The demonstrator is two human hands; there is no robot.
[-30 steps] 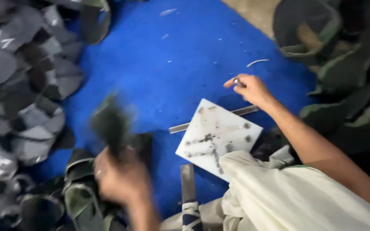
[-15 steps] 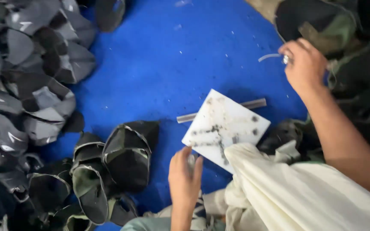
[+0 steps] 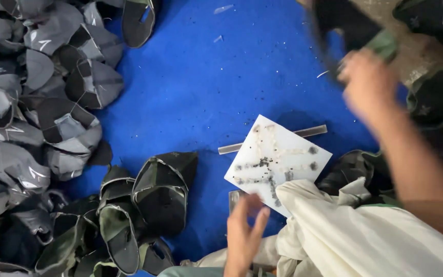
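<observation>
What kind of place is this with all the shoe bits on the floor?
Probably a small shoe-making workshop. Heaps of grey cut shoe uppers lie on a blue floor mat, dark green uppers are stacked nearby, and a marked white cutting board sits by the person's left hand.

Bare blue mat (image 3: 201,92) gives open passage — shoe-upper piles (image 3: 32,102) crowd its left, white board (image 3: 278,161) blocks the lower middle

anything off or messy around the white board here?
The white board is stained with dark smudges along crossing lines and lies askew on a metal strip. Dark specks and pale slivers litter the blue mat. The right hand, motion-blurred, lifts a dark piece; the left hand hovers open. Nothing looks broken.
</observation>
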